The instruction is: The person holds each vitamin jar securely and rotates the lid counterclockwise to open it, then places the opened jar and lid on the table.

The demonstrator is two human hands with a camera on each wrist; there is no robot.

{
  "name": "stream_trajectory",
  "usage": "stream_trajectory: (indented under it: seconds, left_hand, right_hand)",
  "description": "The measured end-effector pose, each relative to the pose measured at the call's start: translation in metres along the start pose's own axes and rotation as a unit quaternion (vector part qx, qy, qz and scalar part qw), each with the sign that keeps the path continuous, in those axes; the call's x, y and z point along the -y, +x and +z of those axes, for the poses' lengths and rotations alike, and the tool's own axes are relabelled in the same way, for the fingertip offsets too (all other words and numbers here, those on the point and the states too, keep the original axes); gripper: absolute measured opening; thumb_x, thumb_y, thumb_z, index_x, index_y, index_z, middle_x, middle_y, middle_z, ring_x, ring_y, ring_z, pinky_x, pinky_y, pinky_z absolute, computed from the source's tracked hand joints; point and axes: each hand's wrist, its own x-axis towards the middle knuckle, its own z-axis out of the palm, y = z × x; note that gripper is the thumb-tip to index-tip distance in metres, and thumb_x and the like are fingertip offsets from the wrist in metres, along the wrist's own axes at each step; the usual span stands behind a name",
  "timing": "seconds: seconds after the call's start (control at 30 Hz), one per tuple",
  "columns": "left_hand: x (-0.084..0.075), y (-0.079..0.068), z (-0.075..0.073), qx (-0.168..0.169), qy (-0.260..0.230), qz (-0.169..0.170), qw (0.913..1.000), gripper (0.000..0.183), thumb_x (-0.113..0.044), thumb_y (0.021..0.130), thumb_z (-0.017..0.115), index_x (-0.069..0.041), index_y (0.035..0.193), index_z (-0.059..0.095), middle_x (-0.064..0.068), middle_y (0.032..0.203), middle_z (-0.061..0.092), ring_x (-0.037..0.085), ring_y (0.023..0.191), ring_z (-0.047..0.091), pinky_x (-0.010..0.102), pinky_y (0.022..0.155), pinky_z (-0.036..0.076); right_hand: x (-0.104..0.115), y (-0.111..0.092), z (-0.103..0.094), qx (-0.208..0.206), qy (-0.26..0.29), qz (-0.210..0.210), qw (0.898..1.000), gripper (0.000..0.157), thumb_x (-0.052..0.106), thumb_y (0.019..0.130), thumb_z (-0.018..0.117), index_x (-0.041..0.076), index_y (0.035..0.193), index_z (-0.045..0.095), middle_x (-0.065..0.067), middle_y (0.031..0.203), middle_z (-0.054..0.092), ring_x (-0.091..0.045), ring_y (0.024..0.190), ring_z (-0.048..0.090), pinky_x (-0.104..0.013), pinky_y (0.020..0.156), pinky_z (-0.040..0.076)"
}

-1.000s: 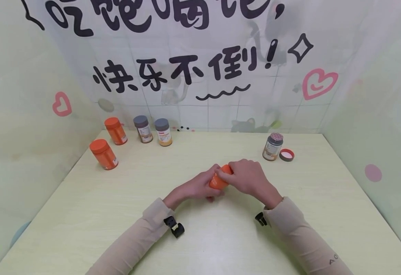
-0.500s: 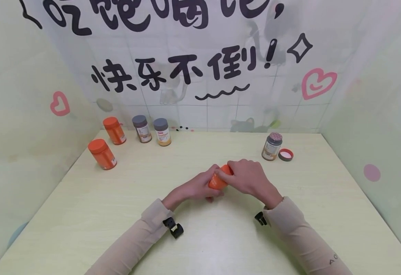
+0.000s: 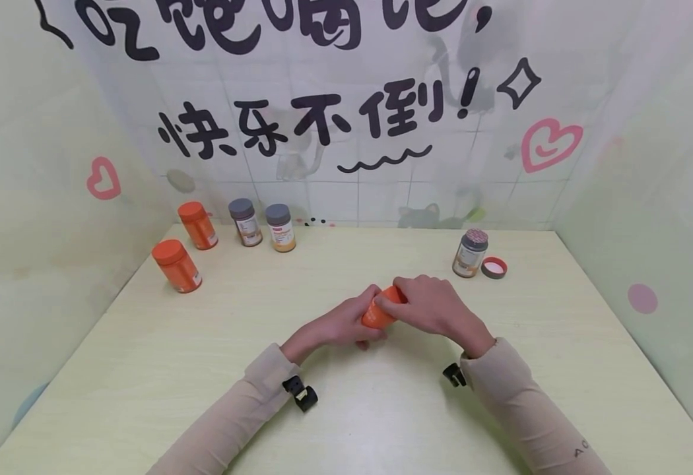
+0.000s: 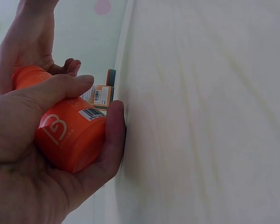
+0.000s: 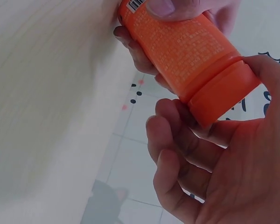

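Observation:
An orange bottle [image 3: 377,316] is held tilted just above the table, between both hands. My left hand [image 3: 345,322] grips its body, with thumb on one side and fingers round the other. A barcode and a pale logo show on the bottle [image 4: 74,133] in the left wrist view. At the other end, my right hand [image 3: 432,306] pinches the orange cap [image 5: 225,93] between thumb and index finger. The remaining fingers of that hand curl loosely beneath the cap in the right wrist view. The cap sits on the bottle, with a narrow groove visible below it.
Two orange jars [image 3: 178,267] stand at the back left, beside two grey-lidded jars [image 3: 281,229]. At the back right is a lidless jar [image 3: 470,254] with a patterned seal; its red-rimmed lid [image 3: 494,267] lies beside it. A printed curtain [image 3: 358,198] hangs behind the table [image 3: 358,422].
My right wrist and forearm have swung slightly to the right while the fingers stay on the cap. The left hand keeps its grip on the bottle, almost unmoved.

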Motion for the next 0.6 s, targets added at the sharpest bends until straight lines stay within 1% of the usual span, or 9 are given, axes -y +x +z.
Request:
stream_trajectory:
  seconds: [0.2, 0.4, 0.6]
  left_hand:
    - [-0.0002, 0.0001, 0.0001, 0.001, -0.001, -0.001, 1.0, 0.047, -0.01, 0.095, 0.071, -0.018, 0.131, 0.041, 0.005, 0.122, 0.059, 0.023, 0.097, 0.064, 0.032, 0.069, 0.062]
    - [-0.0011, 0.0002, 0.0005, 0.003, -0.002, 0.001, 1.0, 0.046, -0.008, 0.095, 0.07, -0.017, 0.13, 0.042, 0.006, 0.121, 0.059, 0.023, 0.095, 0.064, 0.032, 0.068, 0.062]
    - [-0.0003, 0.0005, 0.0004, 0.004, 0.002, -0.003, 1.0, 0.046, -0.009, 0.095, 0.071, -0.017, 0.13, 0.042, 0.005, 0.12, 0.059, 0.022, 0.093, 0.065, 0.032, 0.069, 0.062]
  right_hand:
    - [-0.0016, -0.0006, -0.0021, 0.013, 0.013, -0.001, 1.0, 0.042, 0.06, 0.095, 0.054, 0.019, 0.088, 0.059, 0.001, 0.067, 0.054, -0.016, 0.061, 0.051, -0.028, 0.056, 0.039]
    - [-0.0035, -0.001, -0.0033, 0.017, 0.017, -0.009, 1.0, 0.041, 0.06, 0.095, 0.055, 0.02, 0.088, 0.058, 0.001, 0.068, 0.055, -0.016, 0.06, 0.052, -0.029, 0.056, 0.04]
    - [-0.0055, -0.0004, -0.0035, 0.014, 0.013, -0.023, 1.0, 0.043, 0.062, 0.095, 0.053, 0.02, 0.087, 0.057, 0.002, 0.066, 0.053, -0.015, 0.058, 0.049, -0.029, 0.054, 0.036]
